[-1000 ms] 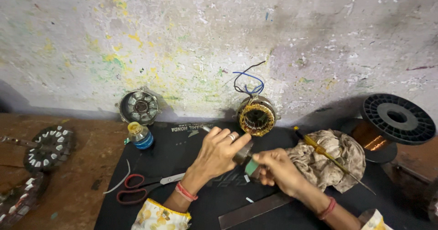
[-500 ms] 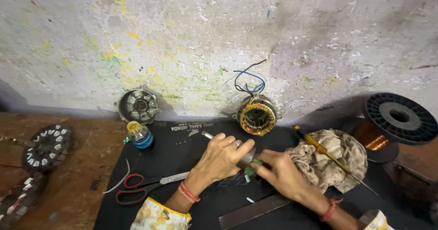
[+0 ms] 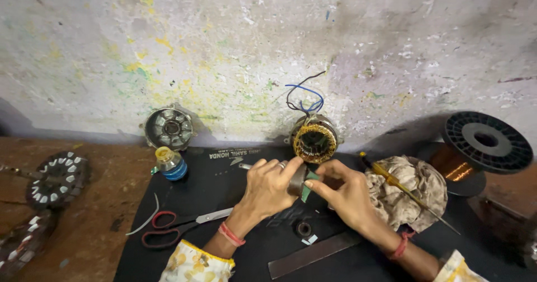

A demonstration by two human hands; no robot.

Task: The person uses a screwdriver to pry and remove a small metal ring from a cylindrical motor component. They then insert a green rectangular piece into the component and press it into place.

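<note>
Two toothed metal discs (image 3: pixel 53 178) lie at nine o'clock on the counter (image 3: pixel 95 226). One small bottle (image 3: pixel 170 163) with a yellow cap and blue base stands at ten o'clock of one pair of red-handled scissors (image 3: pixel 179 226). At centre, the left hand (image 3: pixel 271 188) grips a small dark metal part (image 3: pixel 296 180); the right hand (image 3: pixel 344 195) pinches the green slip (image 3: pixel 307 188) on it. One black spool (image 3: pixel 484 148) of copper wire sits at three o'clock.

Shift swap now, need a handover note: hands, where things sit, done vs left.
Left hand: grips a small dark cylindrical part over the black mat.
Right hand: pinches a green strip against that part.
Wound stator stands by the wall; scissors left of the hands; screwdriver on the rag; copper wire spool at right.
Done: strip is at the part. Left: how far it is seated cannot be told.
</note>
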